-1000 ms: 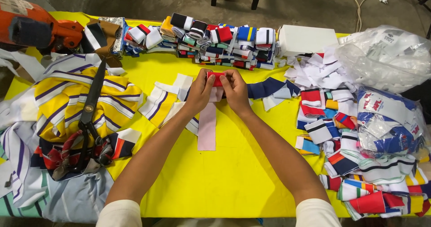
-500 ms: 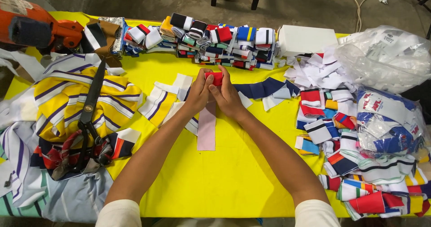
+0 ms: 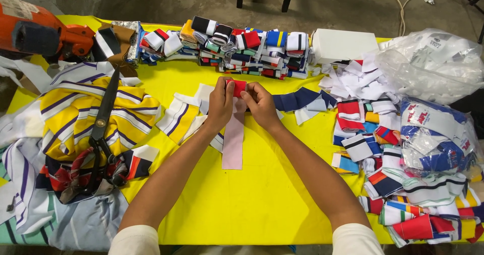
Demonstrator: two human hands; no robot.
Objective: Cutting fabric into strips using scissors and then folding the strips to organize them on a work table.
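Both hands meet at the middle of the yellow table (image 3: 262, 199): the left hand (image 3: 221, 102) and right hand (image 3: 262, 102) pinch a red-ended pink knit strip (image 3: 234, 136) (its tail lies flat towards the person). Black shears (image 3: 103, 121) rest on striped fabric (image 3: 75, 114) to the left.

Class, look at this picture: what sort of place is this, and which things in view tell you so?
Probably a garment workshop's sorting table: large black shears lie on striped fabric, rolled knit strips line the yellow table, and both hands hold a red-and-pink strip.
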